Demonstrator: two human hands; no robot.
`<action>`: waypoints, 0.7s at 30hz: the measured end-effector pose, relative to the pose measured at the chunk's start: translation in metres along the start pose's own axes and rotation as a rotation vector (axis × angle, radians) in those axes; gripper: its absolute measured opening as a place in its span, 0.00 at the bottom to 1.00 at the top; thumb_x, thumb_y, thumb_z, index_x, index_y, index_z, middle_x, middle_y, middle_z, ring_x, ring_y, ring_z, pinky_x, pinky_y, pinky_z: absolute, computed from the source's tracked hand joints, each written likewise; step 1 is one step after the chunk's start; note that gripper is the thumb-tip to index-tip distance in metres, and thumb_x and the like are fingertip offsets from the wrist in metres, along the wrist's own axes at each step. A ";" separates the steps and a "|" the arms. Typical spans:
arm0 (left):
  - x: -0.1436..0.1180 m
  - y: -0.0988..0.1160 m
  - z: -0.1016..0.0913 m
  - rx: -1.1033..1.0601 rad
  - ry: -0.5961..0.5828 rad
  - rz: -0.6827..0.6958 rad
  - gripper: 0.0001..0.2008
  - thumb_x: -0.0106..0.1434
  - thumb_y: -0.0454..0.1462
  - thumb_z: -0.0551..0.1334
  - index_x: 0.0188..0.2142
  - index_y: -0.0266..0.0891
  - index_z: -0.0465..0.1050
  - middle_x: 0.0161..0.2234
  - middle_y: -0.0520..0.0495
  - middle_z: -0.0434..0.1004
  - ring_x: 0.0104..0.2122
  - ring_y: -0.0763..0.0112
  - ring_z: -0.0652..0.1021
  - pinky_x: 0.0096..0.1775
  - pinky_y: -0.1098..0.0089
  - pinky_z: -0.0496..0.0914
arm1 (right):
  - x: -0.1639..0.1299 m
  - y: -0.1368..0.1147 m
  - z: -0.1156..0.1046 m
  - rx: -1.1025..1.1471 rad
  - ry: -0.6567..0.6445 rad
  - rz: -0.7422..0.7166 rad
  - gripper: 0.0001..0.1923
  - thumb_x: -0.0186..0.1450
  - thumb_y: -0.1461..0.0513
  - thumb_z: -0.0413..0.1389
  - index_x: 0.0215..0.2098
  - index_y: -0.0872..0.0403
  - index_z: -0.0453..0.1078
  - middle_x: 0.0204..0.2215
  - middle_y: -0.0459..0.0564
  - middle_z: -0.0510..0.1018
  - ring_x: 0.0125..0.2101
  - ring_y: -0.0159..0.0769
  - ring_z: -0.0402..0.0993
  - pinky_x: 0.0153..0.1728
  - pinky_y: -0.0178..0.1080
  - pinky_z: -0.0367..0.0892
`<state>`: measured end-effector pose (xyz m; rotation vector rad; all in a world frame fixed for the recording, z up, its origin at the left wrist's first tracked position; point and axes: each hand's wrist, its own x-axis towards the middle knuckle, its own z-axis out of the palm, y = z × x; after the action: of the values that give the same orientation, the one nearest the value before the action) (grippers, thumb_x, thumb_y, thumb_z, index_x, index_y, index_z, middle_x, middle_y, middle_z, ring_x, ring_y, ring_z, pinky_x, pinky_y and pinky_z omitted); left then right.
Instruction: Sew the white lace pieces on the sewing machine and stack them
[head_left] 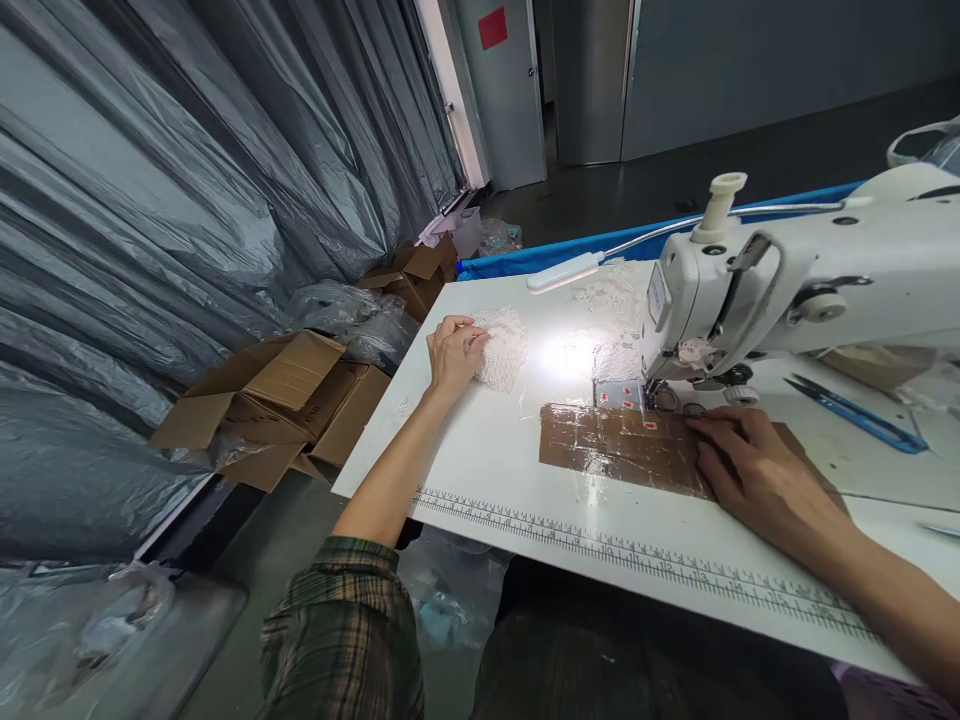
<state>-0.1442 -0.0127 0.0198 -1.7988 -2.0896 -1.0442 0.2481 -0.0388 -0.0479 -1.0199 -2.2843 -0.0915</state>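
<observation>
Lamp glare washes out the table (487,470) by the needle, so the cloth there is hard to read. My left hand (454,352), arm stretched far out, curls loosely on a white lace piece (504,347) near the table's far edge. My right hand (757,468) lies flat, fingers spread, on the brown taped patch (622,445) beside the sewing machine (795,290).

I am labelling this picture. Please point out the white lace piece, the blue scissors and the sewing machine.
white lace piece (501,352): head view, middle of the mesh beside the left hand's fingers.
blue scissors (862,416): head view, on the blue blade.
sewing machine (862,265): head view, on the white arm.
</observation>
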 end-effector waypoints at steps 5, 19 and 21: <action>-0.024 0.013 -0.030 -0.383 -0.165 0.012 0.06 0.67 0.38 0.60 0.34 0.41 0.73 0.31 0.50 0.75 0.32 0.71 0.75 0.37 0.69 0.68 | 0.000 0.000 0.000 -0.005 -0.019 0.017 0.23 0.73 0.56 0.42 0.49 0.63 0.74 0.48 0.63 0.71 0.40 0.45 0.75 0.41 0.44 0.75; -0.011 -0.003 -0.023 -0.105 -0.282 0.014 0.08 0.66 0.37 0.60 0.45 0.41 0.75 0.48 0.45 0.76 0.46 0.66 0.77 0.49 0.67 0.71 | 0.000 -0.001 0.000 0.018 -0.063 0.069 0.21 0.71 0.56 0.43 0.50 0.58 0.72 0.47 0.63 0.72 0.42 0.49 0.76 0.45 0.50 0.75; 0.003 -0.006 -0.008 -0.052 -0.235 -0.020 0.09 0.65 0.36 0.62 0.45 0.40 0.75 0.48 0.44 0.75 0.46 0.65 0.77 0.51 0.66 0.71 | 0.000 -0.001 0.000 0.035 -0.071 0.088 0.20 0.71 0.56 0.43 0.50 0.55 0.71 0.47 0.62 0.72 0.42 0.50 0.76 0.45 0.52 0.75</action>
<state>-0.1526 -0.0148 0.0252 -2.0169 -2.2344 -0.9399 0.2472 -0.0396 -0.0475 -1.1200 -2.2921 0.0214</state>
